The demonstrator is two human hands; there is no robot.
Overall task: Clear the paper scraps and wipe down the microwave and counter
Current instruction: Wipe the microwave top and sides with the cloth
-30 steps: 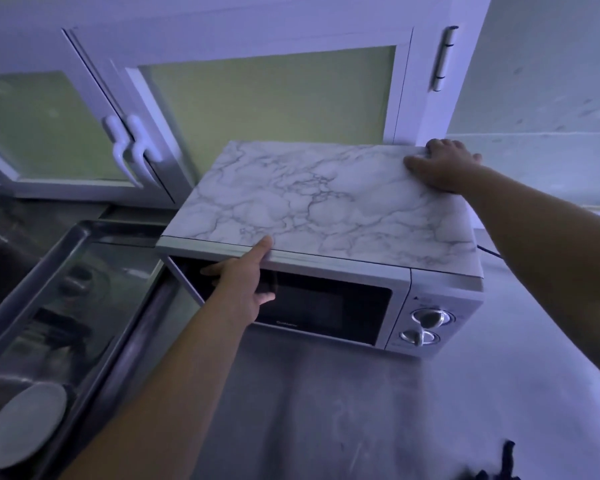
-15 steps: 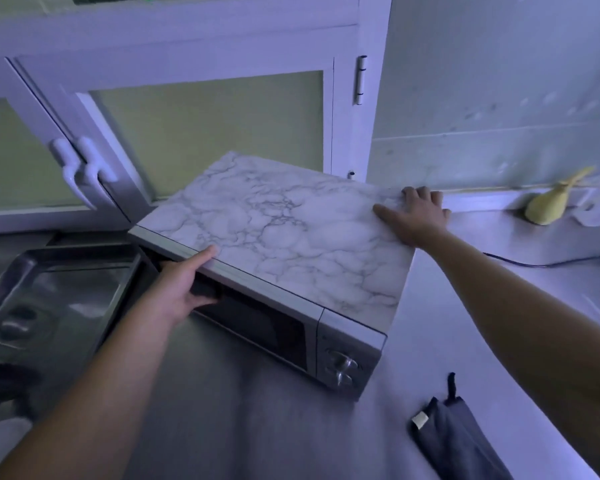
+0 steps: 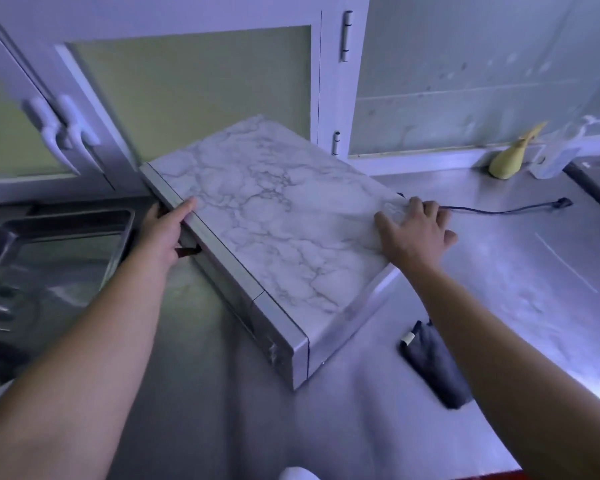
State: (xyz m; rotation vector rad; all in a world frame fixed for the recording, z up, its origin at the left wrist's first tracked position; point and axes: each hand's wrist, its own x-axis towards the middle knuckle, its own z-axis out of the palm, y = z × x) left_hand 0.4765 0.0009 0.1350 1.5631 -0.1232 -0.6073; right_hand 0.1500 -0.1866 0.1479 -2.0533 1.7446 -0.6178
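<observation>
The microwave (image 3: 274,216) has a marble-patterned top and stands turned at an angle on the steel counter (image 3: 520,271). My left hand (image 3: 167,230) grips its front top edge at the left end, thumb on top. My right hand (image 3: 413,233) lies flat on the back right corner of the top, fingers curled over the edge. A dark grey cloth (image 3: 437,365) lies on the counter to the right of the microwave's front corner. No paper scraps are visible.
A steel tray (image 3: 59,230) sits in the sink area on the left. White cabinet doors (image 3: 187,95) with handles stand behind. A black power cord (image 3: 506,209) trails across the counter. A yellow object (image 3: 510,157) and a clear container (image 3: 555,161) stand at the back right.
The microwave has swung clockwise, its front now facing left. Both hands stayed on it. The view has shifted right, so the cloth and cord show more fully.
</observation>
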